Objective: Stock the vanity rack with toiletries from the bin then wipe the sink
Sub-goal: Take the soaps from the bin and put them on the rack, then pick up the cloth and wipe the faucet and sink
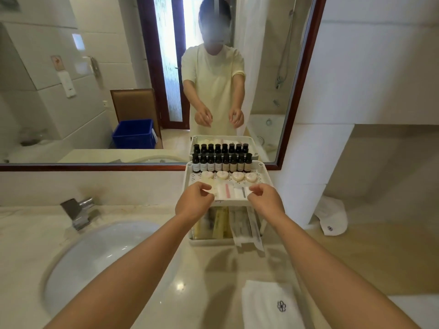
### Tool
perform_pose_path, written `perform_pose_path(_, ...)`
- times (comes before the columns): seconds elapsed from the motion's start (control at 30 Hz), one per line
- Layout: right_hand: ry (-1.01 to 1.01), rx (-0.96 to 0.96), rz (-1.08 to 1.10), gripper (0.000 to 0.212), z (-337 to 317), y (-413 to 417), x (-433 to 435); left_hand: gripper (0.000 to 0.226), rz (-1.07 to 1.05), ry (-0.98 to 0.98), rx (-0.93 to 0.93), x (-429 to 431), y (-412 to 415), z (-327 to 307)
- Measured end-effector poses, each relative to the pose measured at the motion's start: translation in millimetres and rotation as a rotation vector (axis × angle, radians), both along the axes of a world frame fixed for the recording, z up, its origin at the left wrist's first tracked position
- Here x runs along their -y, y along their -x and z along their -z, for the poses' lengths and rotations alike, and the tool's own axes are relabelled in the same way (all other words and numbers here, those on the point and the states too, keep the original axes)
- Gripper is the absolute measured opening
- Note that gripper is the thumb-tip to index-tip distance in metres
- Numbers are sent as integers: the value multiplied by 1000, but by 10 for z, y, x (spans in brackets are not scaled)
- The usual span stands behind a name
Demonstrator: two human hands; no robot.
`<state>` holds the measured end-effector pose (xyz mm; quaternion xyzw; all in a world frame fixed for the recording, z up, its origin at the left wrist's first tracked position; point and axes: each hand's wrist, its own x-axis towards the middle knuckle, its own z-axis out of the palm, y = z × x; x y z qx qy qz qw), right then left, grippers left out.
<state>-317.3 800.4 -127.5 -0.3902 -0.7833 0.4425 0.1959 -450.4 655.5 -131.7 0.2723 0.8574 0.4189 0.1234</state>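
A white two-tier vanity rack [261, 173] stands on the counter against the mirror. Its top tier carries a row of dark bottles [222, 162], several heart-shaped soaps [237, 176] and a front row of flat white packets [231, 193]. Long wrapped items [228, 225] lie in the lower tier. My left hand [193, 201] pinches the left end of the packet row. At the row's right end, my right hand [264, 201] pinches another packet. The oval sink [99, 255] lies at lower left. The blue bin [133, 134] shows only as a reflection in the mirror.
A chrome tap [79, 212] stands behind the sink. A folded white towel [273, 305] lies on the counter near me, and another towel [332, 218] sits on the lower shelf to the right. A white pillar [306, 176] rises right of the rack.
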Motion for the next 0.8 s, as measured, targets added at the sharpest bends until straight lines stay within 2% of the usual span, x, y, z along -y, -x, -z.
perform_pose_path(0.17,57,-11,28,31,-7,-383,740,33,24,-50,89,679,-390,23)
perform_pose_path(0.43,53,-50,30,35,49,-1034,1665,37,52,-81,134,1588,-985,147)
perform_pose_path(0.8,106,41,76,43,399,-1880,2062,35,164,-94,208,1889,-1648,397)
